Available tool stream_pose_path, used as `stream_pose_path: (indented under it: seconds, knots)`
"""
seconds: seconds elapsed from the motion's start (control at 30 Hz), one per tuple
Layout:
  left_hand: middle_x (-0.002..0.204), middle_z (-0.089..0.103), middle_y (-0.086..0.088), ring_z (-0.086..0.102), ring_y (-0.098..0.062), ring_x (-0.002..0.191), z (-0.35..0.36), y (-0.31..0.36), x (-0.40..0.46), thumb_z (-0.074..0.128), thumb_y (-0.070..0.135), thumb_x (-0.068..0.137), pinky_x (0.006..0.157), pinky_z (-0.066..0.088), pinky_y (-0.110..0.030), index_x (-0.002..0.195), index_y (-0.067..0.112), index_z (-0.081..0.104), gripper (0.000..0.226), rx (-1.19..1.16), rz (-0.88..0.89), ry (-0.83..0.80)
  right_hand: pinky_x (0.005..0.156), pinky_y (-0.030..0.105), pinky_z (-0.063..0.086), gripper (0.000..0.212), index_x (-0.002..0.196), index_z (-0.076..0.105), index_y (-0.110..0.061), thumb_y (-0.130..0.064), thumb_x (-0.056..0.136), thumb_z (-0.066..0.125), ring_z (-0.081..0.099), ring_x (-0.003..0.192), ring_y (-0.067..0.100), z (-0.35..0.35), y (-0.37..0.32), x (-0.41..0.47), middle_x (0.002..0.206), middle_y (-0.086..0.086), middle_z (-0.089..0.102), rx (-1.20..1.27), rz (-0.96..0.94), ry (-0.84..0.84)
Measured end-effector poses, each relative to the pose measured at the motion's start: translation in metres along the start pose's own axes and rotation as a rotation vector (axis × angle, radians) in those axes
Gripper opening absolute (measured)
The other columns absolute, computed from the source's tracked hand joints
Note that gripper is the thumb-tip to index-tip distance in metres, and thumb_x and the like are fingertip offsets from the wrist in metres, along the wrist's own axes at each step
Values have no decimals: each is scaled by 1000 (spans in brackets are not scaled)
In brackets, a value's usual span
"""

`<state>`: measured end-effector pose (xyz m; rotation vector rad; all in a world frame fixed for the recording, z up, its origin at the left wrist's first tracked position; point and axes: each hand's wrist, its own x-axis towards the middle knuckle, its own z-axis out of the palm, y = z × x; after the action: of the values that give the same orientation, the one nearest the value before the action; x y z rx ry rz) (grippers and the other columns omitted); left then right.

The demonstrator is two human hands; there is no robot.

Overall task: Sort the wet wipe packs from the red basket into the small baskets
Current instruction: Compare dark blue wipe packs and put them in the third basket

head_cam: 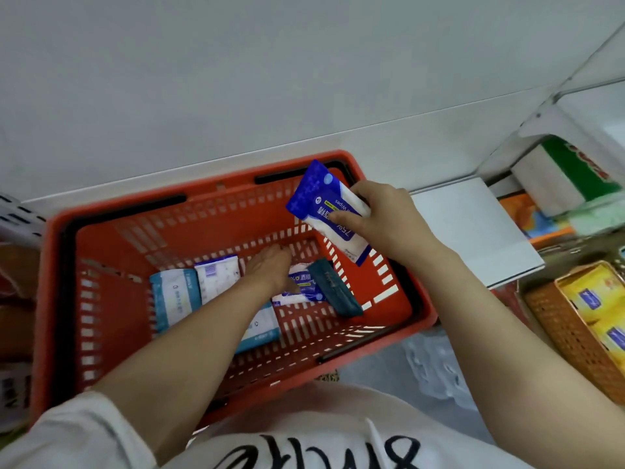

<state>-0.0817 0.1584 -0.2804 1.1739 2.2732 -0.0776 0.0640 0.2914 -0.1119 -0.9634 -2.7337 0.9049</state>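
Observation:
The red basket (101, 258) sits in front of me with several wet wipe packs on its floor. My right hand (382, 218) holds a blue and white wipe pack (321, 204) above the basket's far right corner. My left hand (270, 269) reaches down inside the basket with fingers extended, over another blue and white pack (301, 286). A dark teal pack (334, 289) leans just right of it. Light blue packs (174, 296) and a white pack (216, 274) lie to the left of my left hand.
An orange small basket (568, 336) holding yellow packs (598, 302) stands at the right. A white board (473, 231) lies behind it, and boxes (568, 174) sit on a shelf at the far right. A white basket edge (17, 214) shows at the left.

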Motion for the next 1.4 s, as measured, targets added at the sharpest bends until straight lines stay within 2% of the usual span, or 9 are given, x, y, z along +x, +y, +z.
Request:
stream_pose_path:
  seconds: [0.1, 0.2, 0.3, 0.43, 0.6, 0.8, 0.93, 1.23, 1.4]
  knots:
    - [124, 60, -8, 57, -25, 99, -24, -13, -3, 82, 47, 72, 69, 42, -29, 116, 13, 56, 62, -184, -50, -79, 60, 16, 50, 37, 103, 55, -25, -49, 81, 74, 66, 73, 3, -4, -1, -2, 105, -6, 71, 119, 62, -61]
    - [105, 64, 0, 57, -16, 83, -59, -35, -22, 86, 44, 68, 55, 39, -25, 117, 11, 61, 65, -465, -112, 5, 69, 25, 58, 40, 106, 57, -22, -44, 80, 77, 70, 81, 9, -2, -5, -7, 104, -5, 71, 255, 99, -67]
    - [85, 68, 6, 61, -12, 76, -90, -50, -48, 88, 40, 66, 62, 45, -27, 101, 17, 69, 46, -633, -85, 119, 73, 29, 60, 46, 111, 57, -21, -44, 78, 78, 72, 83, 11, 2, -13, -12, 103, -6, 72, 381, 132, -32]
    - [82, 77, -4, 67, -15, 72, -116, -54, -85, 87, 29, 69, 72, 51, -31, 91, 14, 75, 29, -925, -11, 174, 61, 16, 55, 45, 106, 57, -21, -48, 75, 76, 73, 78, 7, 7, -25, -20, 97, -10, 71, 467, 146, 54]
    - [80, 76, 4, 69, -3, 66, -127, -43, -109, 84, 33, 70, 57, 49, -16, 92, 19, 74, 27, -982, 67, 201, 50, 10, 49, 28, 90, 58, -31, -45, 75, 77, 73, 71, 3, 5, -30, -34, 80, -18, 73, 683, 159, 207]
    - [82, 77, 4, 68, -5, 68, -127, 1, -139, 83, 30, 70, 67, 54, -23, 92, 18, 75, 26, -1067, 150, 267, 60, 20, 57, 34, 98, 62, -24, -45, 76, 78, 75, 78, 11, -10, -9, -71, 88, -14, 76, 820, 168, 303]
    - [78, 76, 6, 68, -3, 65, -122, 58, -159, 83, 28, 70, 57, 51, -15, 88, 18, 75, 22, -1091, 231, 294, 63, 18, 56, 35, 102, 64, -19, -40, 77, 78, 74, 87, 10, -35, 20, -108, 94, -12, 75, 900, 133, 393]
    - [82, 76, -2, 70, -14, 67, -27, 285, -192, 82, 16, 75, 57, 56, -26, 94, 14, 71, 22, -1099, 388, 117, 62, 41, 60, 28, 103, 68, -13, -26, 82, 80, 75, 79, 24, -117, 186, -290, 92, 2, 77, 927, 289, 596]
    - [85, 76, -2, 70, -15, 71, 44, 427, -215, 79, 10, 78, 62, 58, -27, 100, 9, 65, 26, -1151, 442, -63, 62, 19, 53, 19, 99, 69, -8, -12, 82, 78, 72, 74, 9, -162, 280, -412, 89, 0, 77, 884, 418, 778]
